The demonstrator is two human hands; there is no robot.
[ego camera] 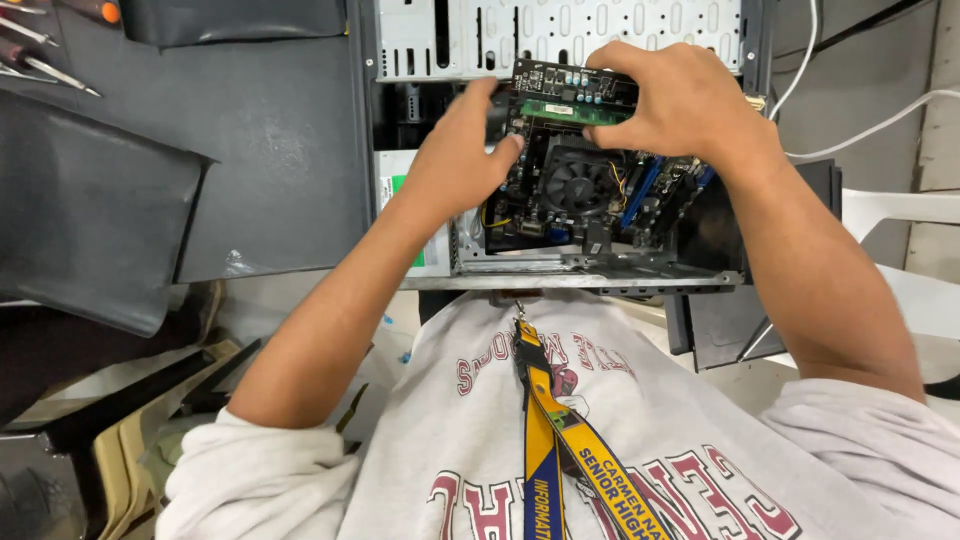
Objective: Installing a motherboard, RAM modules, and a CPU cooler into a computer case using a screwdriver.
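Here, both hands' grip on green RAM stick, ends hidden, mobo below.

Both hands reaching forward (fingers curled).

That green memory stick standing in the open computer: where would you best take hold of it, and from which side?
Probably by its two short ends, from above. The green memory stick stands on its long edge across the motherboard, so only the top edge and ends are free. The left hand is at its left end and the right hand covers its right end, fingers curled over the top.
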